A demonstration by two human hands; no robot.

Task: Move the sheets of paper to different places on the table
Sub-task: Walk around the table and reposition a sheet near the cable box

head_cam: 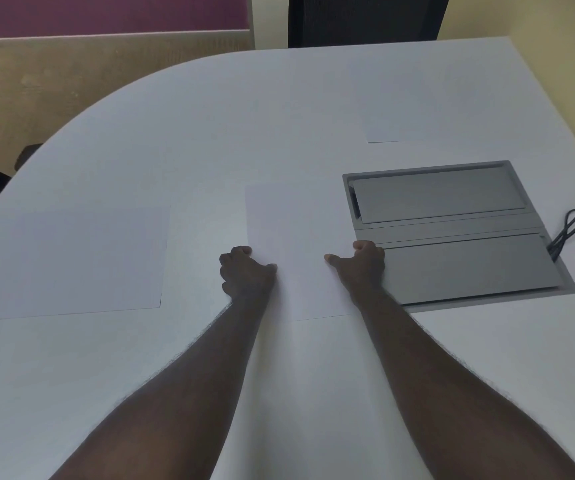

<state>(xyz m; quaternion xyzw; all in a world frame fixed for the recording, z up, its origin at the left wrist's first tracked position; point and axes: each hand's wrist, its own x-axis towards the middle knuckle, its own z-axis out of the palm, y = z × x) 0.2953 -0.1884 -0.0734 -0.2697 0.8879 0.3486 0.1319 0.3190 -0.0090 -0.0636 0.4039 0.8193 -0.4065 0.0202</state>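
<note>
White on white made the paper hard to read in the head view: the rounded white table (pixel 209 109) carried three sheets that I could count, each placed here against the grey rectangular metal cable hatch (pixel 452 233) set into the tabletop. The middle white sheet of paper (pixel 296 220) lay just left of the hatch, its right edge at or slightly over the hatch frame. The left hand (pixel 246 273) was curled at that sheet's left edge, thumb on top, and the right hand (pixel 362 263) was curled at its right edge, thumb stretched onto the paper; both seemed to pinch the sheet, though whether the fingers had got under it could not be told. Gripping both edges would keep a limp sheet flat and square while it was lifted or slid, which I judged to be the step in hand. A larger-looking white sheet (pixel 81 261) lay flat well left of the hatch, untouched, and a third white sheet (pixel 414 109) lay beyond the hatch, only its near edge plain. Dark cables (pixel 573 223) ran out of the hatch's right side, and there was one hatch only.
</note>
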